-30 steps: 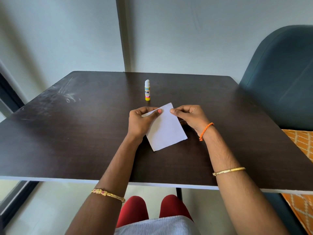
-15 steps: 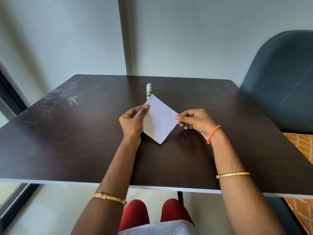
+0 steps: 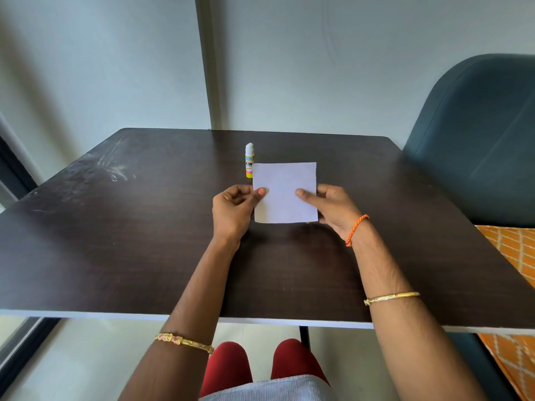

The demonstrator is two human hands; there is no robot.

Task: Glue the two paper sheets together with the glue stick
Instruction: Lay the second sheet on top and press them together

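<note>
A small white square of paper point(image 3: 285, 192) is held up above the dark table point(image 3: 144, 241), facing me with its edges level. My left hand point(image 3: 234, 209) pinches its left edge with the thumb on the front. My right hand point(image 3: 330, 206) pinches the right edge the same way. I cannot tell whether this is one sheet or two lying together. A capped glue stick point(image 3: 249, 160) with a white cap and yellow label stands upright on the table just behind the paper's upper left corner.
A dark teal chair back point(image 3: 477, 134) stands at the table's right side, with an orange patterned cushion point(image 3: 515, 256) below it. A grey wall lies right behind the table. My knees in red show under the near edge.
The paper was lifted off the table and turned from a diamond tilt to square and upright. Both hands shifted to its side edges. The glue stick stayed put.
</note>
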